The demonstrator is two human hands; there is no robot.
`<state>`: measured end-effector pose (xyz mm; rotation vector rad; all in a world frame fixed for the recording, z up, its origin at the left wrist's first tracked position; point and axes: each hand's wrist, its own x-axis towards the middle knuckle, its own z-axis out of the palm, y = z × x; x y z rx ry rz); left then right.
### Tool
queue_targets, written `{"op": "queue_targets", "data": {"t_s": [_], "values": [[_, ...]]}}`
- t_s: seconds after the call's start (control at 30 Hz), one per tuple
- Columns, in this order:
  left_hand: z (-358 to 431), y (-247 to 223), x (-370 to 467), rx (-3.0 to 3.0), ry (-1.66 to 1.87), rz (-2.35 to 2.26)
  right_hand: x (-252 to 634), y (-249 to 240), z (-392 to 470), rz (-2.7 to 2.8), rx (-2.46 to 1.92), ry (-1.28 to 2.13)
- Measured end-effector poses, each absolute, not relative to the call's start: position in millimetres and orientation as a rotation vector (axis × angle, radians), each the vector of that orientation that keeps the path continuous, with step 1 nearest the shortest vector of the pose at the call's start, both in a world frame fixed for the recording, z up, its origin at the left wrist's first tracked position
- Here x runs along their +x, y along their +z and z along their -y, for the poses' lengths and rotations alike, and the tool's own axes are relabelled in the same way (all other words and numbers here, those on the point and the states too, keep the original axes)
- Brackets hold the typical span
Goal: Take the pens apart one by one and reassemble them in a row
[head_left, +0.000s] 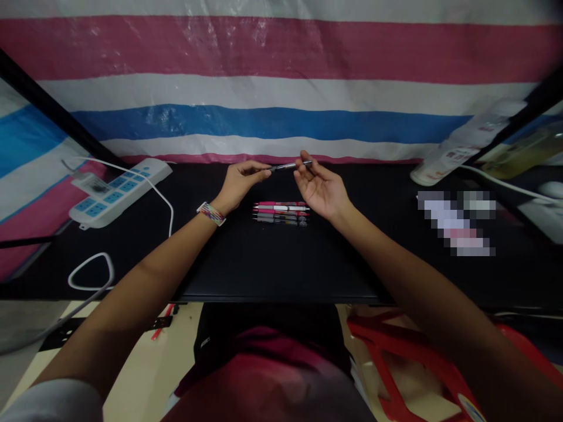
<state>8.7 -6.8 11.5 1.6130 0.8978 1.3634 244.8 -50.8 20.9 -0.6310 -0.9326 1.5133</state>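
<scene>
A slim pen [287, 166] with a dark and silvery barrel is held up almost level above the far part of the black table. My left hand [241, 180] is closed, pinching its left end between thumb and fingers. At the pen's right end, my right hand [323, 190] has its palm turned toward me and its fingers curled about the tip. Below and between both hands lies a row of several pens [281, 207], side by side and pointing the same way. Pink and white ones are at the far side, grey and clear ones nearer me. A woven colourful band circles my left wrist.
A white power strip [121, 193] with a plugged-in adapter and white cable lies on the left of the black table [281, 264]. On the right stand a whitish bottle [466, 143] and a bottle of yellowish liquid [523, 153], near a blurred-out item [455, 225]. Striped sheeting hangs behind.
</scene>
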Motion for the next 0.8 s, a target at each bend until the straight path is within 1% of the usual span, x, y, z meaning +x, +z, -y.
{"op": "queue_targets", "data": {"t_s": [0.2, 0.43, 0.67, 0.8], "values": [[5, 9, 7, 1.601, 1.345, -0.853, 241, 34, 64, 1.101, -0.691, 1.456], [6, 8, 7, 1.602, 1.342, -0.818, 240, 31, 60, 0.98, -0.668, 1.43], [5, 8, 4, 1.561, 1.302, -0.816, 240, 33, 63, 1.092, -0.691, 1.437], [2, 9, 1, 1.558, 1.3, -0.82, 247, 27, 54, 1.032, -0.756, 1.455]]}}
